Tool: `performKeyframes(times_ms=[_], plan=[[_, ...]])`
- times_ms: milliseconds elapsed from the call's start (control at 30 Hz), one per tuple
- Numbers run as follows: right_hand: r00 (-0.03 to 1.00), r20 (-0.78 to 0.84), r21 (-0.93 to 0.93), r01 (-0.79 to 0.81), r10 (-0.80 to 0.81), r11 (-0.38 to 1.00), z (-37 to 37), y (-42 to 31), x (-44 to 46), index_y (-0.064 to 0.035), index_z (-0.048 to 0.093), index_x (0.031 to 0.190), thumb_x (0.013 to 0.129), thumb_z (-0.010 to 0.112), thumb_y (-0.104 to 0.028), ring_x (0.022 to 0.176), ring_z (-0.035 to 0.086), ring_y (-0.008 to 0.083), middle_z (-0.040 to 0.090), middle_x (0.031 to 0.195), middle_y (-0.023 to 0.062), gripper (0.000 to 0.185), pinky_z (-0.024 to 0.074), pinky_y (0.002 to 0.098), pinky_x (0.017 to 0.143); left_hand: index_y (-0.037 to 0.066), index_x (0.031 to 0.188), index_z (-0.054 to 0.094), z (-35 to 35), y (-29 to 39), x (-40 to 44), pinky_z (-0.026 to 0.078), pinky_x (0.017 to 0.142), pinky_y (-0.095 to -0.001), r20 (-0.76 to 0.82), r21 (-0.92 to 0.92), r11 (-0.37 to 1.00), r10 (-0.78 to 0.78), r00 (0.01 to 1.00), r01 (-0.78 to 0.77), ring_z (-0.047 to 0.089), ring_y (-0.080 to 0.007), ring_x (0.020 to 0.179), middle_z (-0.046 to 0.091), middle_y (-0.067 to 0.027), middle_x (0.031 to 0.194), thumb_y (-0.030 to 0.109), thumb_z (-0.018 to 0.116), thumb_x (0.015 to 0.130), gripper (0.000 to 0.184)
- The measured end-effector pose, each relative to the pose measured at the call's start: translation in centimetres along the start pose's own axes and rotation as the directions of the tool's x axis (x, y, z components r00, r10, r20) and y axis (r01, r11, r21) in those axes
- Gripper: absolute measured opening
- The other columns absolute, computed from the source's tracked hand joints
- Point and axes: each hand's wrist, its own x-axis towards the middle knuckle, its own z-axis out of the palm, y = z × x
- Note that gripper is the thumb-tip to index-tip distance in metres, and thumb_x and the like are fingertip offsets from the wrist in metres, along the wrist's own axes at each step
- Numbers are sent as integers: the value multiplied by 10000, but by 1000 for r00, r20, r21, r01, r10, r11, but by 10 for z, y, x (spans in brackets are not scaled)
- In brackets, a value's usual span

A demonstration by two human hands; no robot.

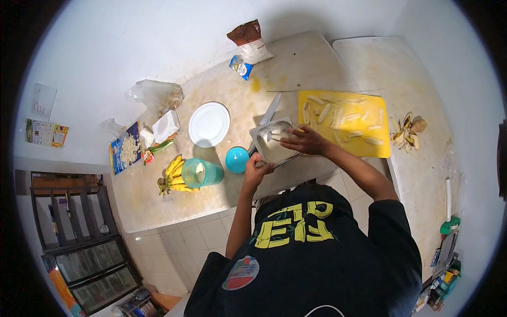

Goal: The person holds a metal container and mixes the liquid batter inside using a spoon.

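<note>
A rectangular metal pan (291,157) with a pale, whitish content sits at the table's front edge. My left hand (257,168) is closed on its near left corner, thumb over the rim. Over the pan's right side reaches my right hand (306,141), its fingers around a small metal utensil (271,137) that dips into the pale content. Whether this is a fork or a spoon is hard to tell. Just right of the pan, a yellow cutting board (364,145) carries several peeled banana slices (336,116). A knife (271,109) lies behind the pan.
Left of the pan are a blue bowl (236,159), a teal container (203,173), bananas (173,170) and a white plate (209,124). Banana peels (406,132) lie right of the board. Bags (253,50) stand against the wall. Chopped pale pieces (129,150) lie far left.
</note>
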Motion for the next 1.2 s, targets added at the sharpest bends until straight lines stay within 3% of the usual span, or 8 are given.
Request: performKeyframes(times_ms=[133, 233, 467, 667, 767, 867, 1067, 1200], plan=[[999, 24, 0, -28, 28, 1000, 5, 2, -2, -272, 666, 1256, 865, 607, -251, 1290, 484, 158, 641, 1277, -131, 397, 252, 430, 1103, 34, 989, 552, -1, 1, 3, 638, 711, -344, -14, 7, 1000, 16, 1000, -16, 696, -194, 879, 633, -54, 986, -18, 753, 843, 254], [998, 36, -24, -56, 57, 998, -1, 6, -9, -230, 685, 1190, 885, 584, -265, 1225, 516, 195, 641, 1223, -83, 323, 341, 427, 1036, 42, 965, 531, 0, -3, 4, 638, 710, -345, -31, -5, 999, 44, 999, -44, 695, -196, 869, 621, -50, 985, -20, 755, 840, 264], [936, 86, 200, -352, 341, 914, -35, -31, 0, -186, 709, 972, 818, 668, -218, 1095, 577, 186, 710, 888, -22, 162, 384, 431, 923, 46, 958, 517, -6, -12, 8, 633, 708, -342, -21, -32, 997, 67, 998, -68, 687, -191, 869, 610, -38, 977, -28, 750, 845, 268], [587, 386, 328, -808, 711, 489, -30, -49, -6, -124, 757, 995, 945, 604, -198, 803, 656, 248, 750, 892, 63, 177, 451, 412, 782, 24, 1009, 565, -7, -17, -3, 625, 716, -326, -32, 60, 993, 109, 994, -107, 678, -180, 877, 612, -49, 995, -34, 745, 850, 248], [413, 542, 668, -741, 732, -76, 4, -69, -13, -86, 745, 1070, 992, 556, -236, 688, 633, 204, 760, 932, 77, 253, 482, 347, 668, 24, 1030, 576, -8, -20, -8, 622, 741, -320, -32, 68, 995, 82, 996, -79, 681, -186, 890, 624, -58, 1013, -41, 750, 844, 262], [294, 745, 635, -590, 599, -499, 14, -81, -7, -48, 721, 1130, 1017, 524, -280, 652, 592, 123, 762, 955, 64, 324, 463, 263, 583, 8, 1028, 574, -4, -27, -9, 620, 739, -312, -26, 179, 976, 131, 991, -124, 675, -177, 888, 613, -56, 1008, -34, 754, 841, 263], [219, 792, 582, -554, 570, -595, -16, -65, -4, -34, 697, 1166, 1037, 502, -281, 649, 550, 69, 749, 942, 52, 341, 430, 215, 579, -17, 1024, 567, -2, -34, -11, 616, 724, -304, -79, 169, 972, 178, 981, -162, 675, -164, 852, 607, -56, 977, -37, 755, 836, 267], [274, 643, 732, -495, 716, -468, -57, -58, 3, -19, 678, 1190, 1048, 495, -239, 648, 519, 48, 745, 941, 45, 320, 436, 210, 586, -14, 1021, 567, -2, -37, -14, 618, 726, -304, -100, 148, 977, 171, 980, -155, 676, -164, 859, 617, -59, 972, -38, 747, 846, 252]])
